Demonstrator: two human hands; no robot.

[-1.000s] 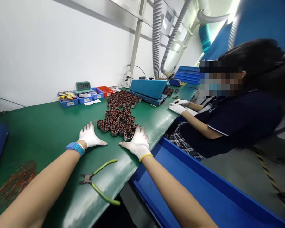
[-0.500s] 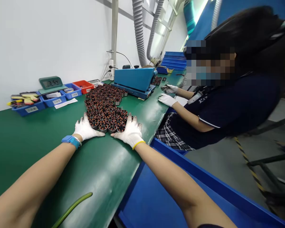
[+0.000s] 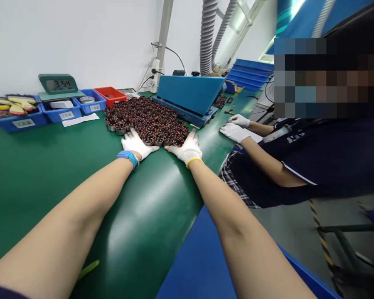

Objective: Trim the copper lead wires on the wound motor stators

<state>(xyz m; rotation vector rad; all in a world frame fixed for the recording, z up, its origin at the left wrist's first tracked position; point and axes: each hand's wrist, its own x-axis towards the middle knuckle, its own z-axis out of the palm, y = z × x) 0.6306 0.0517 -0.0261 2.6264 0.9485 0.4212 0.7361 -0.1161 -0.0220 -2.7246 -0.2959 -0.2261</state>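
Observation:
Many copper-wound motor stators (image 3: 156, 120), round with metal rims, stand packed together on the green tabletop (image 3: 134, 216). My left hand (image 3: 139, 144), in a white glove with a blue wristband behind it, presses against the near left edge of the group, fingers spread. Against the near right edge rests my right hand (image 3: 186, 148), its white glove edged in yellow, fingers also stretched apart. Both thumbs point inward along the front row, with a small gap between them. Neither hand closes round a single stator; some fingertips are partly hidden by the parts.
A blue machine (image 3: 190, 95) stands behind the stators. Blue bins (image 3: 25, 122), a red bin (image 3: 110, 97) and a clock (image 3: 57, 84) line the wall. A co-worker's gloved hands (image 3: 235, 132) rest at the right edge. A green strip (image 3: 89, 269) lies near my left forearm.
Both hands have moved forward along the table, and the near stators have slid away with them into a tighter group. The view has shifted, and the co-worker's hands are closer together.

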